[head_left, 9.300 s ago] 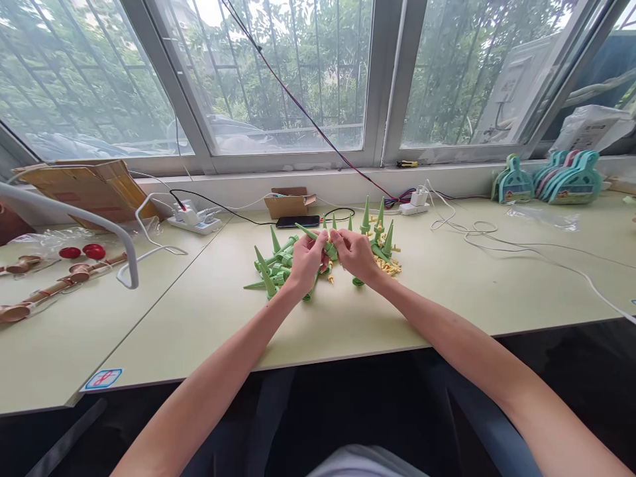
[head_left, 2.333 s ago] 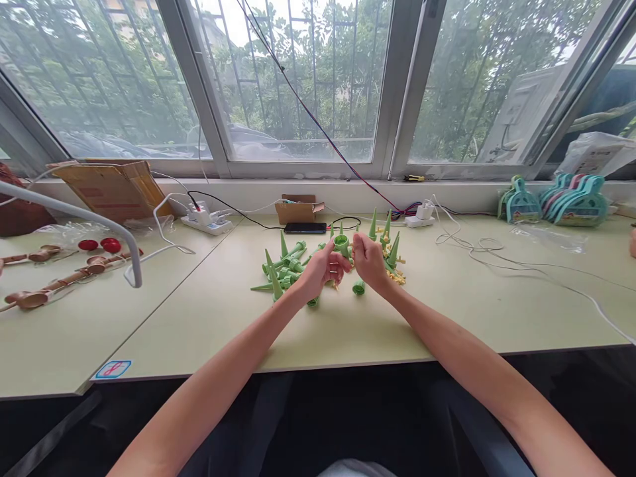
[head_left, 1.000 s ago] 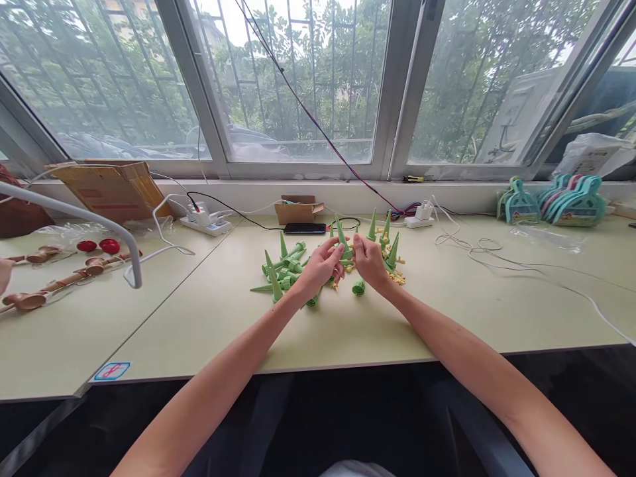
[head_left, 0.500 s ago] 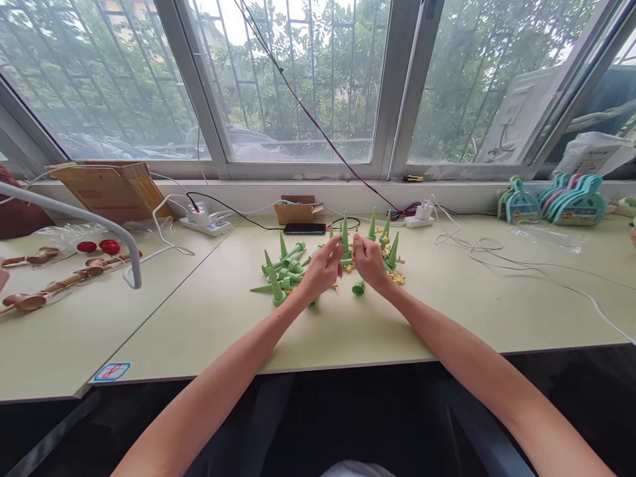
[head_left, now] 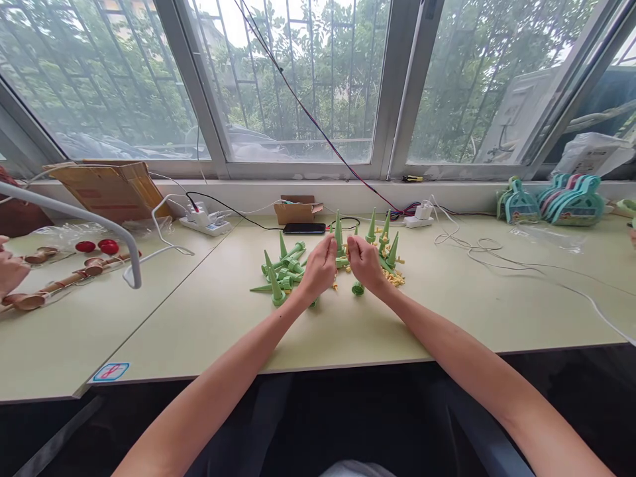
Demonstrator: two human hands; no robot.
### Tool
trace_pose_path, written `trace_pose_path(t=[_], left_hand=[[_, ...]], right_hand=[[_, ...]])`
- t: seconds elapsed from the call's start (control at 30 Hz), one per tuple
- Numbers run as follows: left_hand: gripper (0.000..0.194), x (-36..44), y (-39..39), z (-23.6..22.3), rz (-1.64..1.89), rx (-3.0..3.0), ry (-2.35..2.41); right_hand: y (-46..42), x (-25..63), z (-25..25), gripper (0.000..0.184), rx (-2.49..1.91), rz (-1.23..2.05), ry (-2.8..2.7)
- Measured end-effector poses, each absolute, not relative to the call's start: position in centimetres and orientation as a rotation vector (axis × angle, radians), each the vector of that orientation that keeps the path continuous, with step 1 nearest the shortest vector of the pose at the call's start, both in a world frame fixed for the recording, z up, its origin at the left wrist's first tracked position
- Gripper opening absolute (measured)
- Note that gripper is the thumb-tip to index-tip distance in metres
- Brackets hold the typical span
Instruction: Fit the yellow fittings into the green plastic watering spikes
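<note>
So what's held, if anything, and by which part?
The left hand apparently grips a green spike near its base; I can't tell for the right hand.

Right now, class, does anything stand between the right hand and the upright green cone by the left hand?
Nothing visible does: just a narrow gap separates the right hand from the green cone in this view.

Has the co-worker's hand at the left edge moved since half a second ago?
Yes: the co-worker's hand has come rightward, farther into view, nearer the curved grey tube, which stayed put.
</note>
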State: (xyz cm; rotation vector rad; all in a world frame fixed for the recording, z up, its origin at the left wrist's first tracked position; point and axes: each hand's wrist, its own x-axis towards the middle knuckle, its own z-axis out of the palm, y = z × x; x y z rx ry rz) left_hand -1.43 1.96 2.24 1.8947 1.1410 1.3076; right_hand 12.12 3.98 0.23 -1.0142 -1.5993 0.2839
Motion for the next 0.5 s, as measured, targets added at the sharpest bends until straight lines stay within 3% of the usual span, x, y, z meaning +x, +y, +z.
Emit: trace_pose_path(t=[0.17,0.33,0.5], left_hand=[[0.032,-1.65,2.54,2.11,1.377,1.775,1.279],[0.061,-1.79,2.94,2.11,1.275,1.645,1.305],[0.068,-1.8,2.63,2.36,1.21,1.583,1.332]], right_hand=[[3.78,12.04,0.39,0.045,-1.019,0.264,-1.608],[3.68,12.03,0.44,0.044,-1.01,0.222,-1.631],[3.63,12.0,0.35,0.042,-0.991,0.218,-1.643]])
